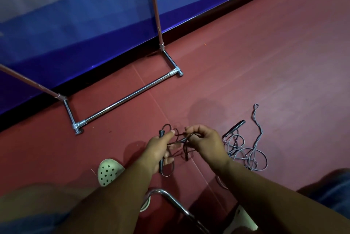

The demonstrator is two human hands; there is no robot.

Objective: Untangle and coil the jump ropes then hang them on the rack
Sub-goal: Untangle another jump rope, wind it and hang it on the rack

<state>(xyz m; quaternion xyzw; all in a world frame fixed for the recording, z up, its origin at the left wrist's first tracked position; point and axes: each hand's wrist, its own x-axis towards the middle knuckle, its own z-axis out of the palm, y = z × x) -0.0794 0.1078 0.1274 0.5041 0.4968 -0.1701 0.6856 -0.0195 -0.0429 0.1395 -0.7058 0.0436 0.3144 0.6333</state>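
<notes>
Dark-red vinyl floor (265, 53) beneath a deep-blue fabric barrier (85, 44)

The barrier bears pale grey-white rectangular patches and a black strip along its foot; the shiny silver metal tube rack (130, 93) is chrome throughout; the thin black cord jump rope (161, 133) has a black handle; the tangled grey cord jump rope (246, 154) has black handles; the pale-green rubber clog (108, 172) is dotted with dark round holes.

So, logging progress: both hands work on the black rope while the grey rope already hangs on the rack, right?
No. In the head view the grey rope lies tangled on the floor beside the right hand, not on the rack. The left hand and right hand work on the black rope.
</notes>
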